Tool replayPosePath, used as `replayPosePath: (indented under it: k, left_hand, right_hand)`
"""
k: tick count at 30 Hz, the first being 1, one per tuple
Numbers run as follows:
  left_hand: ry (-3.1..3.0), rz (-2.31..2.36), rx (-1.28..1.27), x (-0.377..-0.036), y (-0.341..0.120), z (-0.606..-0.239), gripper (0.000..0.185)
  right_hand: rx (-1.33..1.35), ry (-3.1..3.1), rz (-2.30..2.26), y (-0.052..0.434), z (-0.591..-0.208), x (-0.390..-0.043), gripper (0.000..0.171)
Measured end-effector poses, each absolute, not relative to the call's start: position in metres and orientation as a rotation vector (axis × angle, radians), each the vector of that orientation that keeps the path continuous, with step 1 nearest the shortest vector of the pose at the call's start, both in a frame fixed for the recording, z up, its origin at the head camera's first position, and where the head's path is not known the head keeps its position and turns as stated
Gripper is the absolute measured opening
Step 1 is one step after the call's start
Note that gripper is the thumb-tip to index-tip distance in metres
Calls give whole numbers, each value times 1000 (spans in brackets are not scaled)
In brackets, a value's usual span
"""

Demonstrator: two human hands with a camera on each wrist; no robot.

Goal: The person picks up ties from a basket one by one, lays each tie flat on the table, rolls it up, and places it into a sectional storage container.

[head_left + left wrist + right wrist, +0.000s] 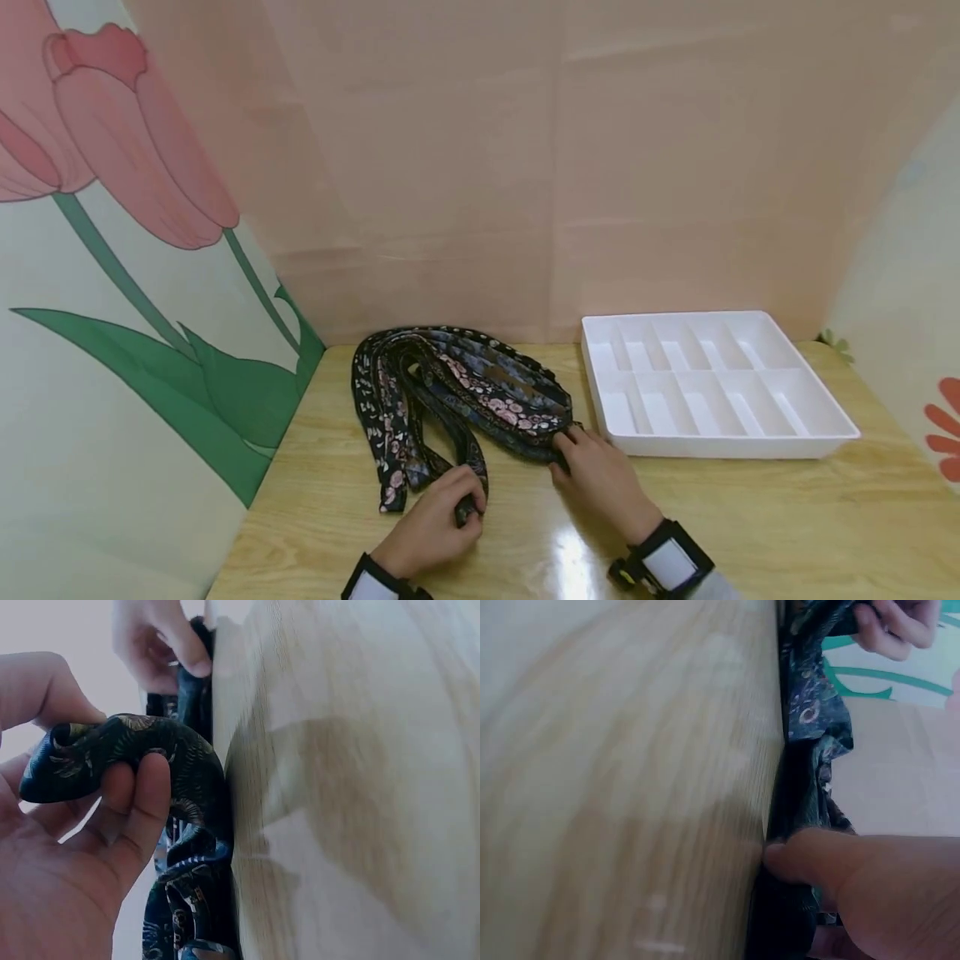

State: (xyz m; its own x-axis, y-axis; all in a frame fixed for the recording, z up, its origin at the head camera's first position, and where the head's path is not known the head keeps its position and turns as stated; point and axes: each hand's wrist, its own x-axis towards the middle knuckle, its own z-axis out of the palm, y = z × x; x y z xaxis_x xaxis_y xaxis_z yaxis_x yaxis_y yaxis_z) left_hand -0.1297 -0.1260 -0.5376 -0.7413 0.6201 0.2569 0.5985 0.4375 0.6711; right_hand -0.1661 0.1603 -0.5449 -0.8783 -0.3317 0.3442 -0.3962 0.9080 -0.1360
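Note:
A dark scarf (450, 375) with pink, blue and brown floral patterns lies in long folded bands on the table, looped over at its left side. My left hand (442, 521) grips one narrow end of it at the front. In the left wrist view, the rolled scarf end (120, 754) passes between the thumb and curled fingers of the left hand (67, 855), lifted off the wood. At the scarf's right end, my right hand (600, 475) pinches the folded edge. The right wrist view shows the right thumb (810, 859) against the dark cloth, the other fingers mostly hidden.
A white plastic tray (731, 446) with two rows of compartments stands at the back right, just beyond the right hand. Behind the wooden table (750, 525) rises a beige backdrop (450, 167). A tulip-painted panel (112, 375) borders the left side.

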Motion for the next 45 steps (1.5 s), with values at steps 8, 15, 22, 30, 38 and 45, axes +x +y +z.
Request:
replayPosePath:
  k: [8,15,22,30,38,45]
  left_hand:
    - [2691,1243,1074,-133,-127,-540,18]
    - [2775,1238,974,-130,-133,-539,21]
    - [2742,1233,946,-129,-138,-540,18]
    - [2738,1252,939,-129,-139,-541,18]
    - [2741,1241,909,-127,-141,-542,19]
    - [2725,1239,928,-127,-141,-543,22]
  right_hand:
    - [469,-2769,309,163,-544,-178,12]
    - [331,-2978,671,168,-536,-172,18]
    - [281,-3004,911,170,-538,-166,42]
    - [226,-3077,772,170,-546,-166,88]
    - [598,-2899,548,170,-549,-157,43]
    - [759,-2900,405,162,-547,-143,72]
